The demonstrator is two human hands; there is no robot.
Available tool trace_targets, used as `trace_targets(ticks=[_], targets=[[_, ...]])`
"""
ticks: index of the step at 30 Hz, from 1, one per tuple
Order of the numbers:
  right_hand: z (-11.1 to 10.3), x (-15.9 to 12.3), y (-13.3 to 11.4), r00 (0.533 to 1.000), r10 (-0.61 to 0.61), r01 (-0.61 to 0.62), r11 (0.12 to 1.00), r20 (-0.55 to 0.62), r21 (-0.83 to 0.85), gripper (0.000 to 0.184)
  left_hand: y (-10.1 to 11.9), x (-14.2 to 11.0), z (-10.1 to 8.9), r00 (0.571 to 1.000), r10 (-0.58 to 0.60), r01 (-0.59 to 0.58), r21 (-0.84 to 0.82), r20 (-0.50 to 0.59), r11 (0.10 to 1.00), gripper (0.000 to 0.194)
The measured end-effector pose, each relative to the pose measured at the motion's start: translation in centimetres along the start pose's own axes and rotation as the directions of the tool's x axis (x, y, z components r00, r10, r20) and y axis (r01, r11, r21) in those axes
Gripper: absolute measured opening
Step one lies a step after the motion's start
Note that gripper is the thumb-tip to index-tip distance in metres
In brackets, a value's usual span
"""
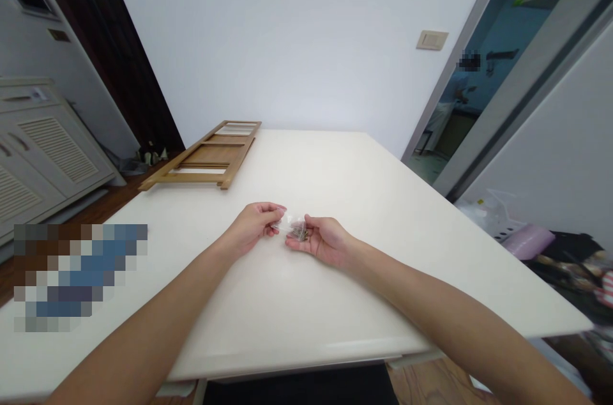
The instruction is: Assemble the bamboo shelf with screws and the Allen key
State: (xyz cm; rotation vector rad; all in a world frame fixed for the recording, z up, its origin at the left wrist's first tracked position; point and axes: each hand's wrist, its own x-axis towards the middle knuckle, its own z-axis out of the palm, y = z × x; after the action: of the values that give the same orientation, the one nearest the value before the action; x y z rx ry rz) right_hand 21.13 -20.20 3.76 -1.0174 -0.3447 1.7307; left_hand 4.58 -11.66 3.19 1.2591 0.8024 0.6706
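Note:
Above the middle of the white table [316, 168], a small clear plastic bag [290, 221] is stretched between my two hands. Small metal pieces, perhaps screws, lie in its right end; they are too small to name surely. My left hand [253, 225] pinches the bag's left edge between thumb and fingers. The filled end rests on the fingers of my right hand [325, 240], with the thumb closed over it. Farther back on the left, a folded wooden frame with slats and a panel [215, 154] lies flat on the table, apart from both hands.
A pixelated patch covers the table's left side. Behind the table stands a white wall with a light switch [432, 40]. At right, a doorway shows a person in another room. Bags and a pink bundle [528, 241] sit beyond the right edge; a white louvred cabinet [52, 149] stands left.

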Motion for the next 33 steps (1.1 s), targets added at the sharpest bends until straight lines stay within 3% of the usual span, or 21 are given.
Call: trace_targets(ticks=[8, 14, 20, 26, 33], targets=[[0.03, -0.39, -0.2, 0.999, -0.043, 0.043, 0.997, 0.0, -0.061, 0.014, -0.47, 0.33, -0.15, 0.997, -0.039, 0.048, 0.129, -0.066, 0.991, 0.023], [-0.32, -0.18, -0.49, 0.998, -0.06, 0.059, 0.994, -0.013, -0.096, 0.013, -0.03, 0.05, -0.48, 0.993, -0.076, 0.071, 0.062, 0.087, 0.996, 0.035], [-0.43, 0.07, -0.43, 0.999, -0.03, 0.029, 0.998, -0.024, -0.051, 0.015, -0.02, -0.05, -0.4, 0.998, -0.029, 0.031, -0.033, 0.06, 0.999, 0.039], [-0.25, -0.12, -0.33, 0.998, -0.065, 0.067, 0.988, 0.017, -0.137, 0.012, -0.17, 0.12, -0.44, 0.999, -0.041, 0.038, 0.099, 0.029, 0.994, 0.039], [-0.17, -0.06, -0.1, 1.0, -0.018, 0.02, 0.996, 0.024, -0.09, 0.018, 0.49, -0.43, 0.2, 0.995, 0.059, -0.065, 0.073, 0.083, 0.995, 0.034]])
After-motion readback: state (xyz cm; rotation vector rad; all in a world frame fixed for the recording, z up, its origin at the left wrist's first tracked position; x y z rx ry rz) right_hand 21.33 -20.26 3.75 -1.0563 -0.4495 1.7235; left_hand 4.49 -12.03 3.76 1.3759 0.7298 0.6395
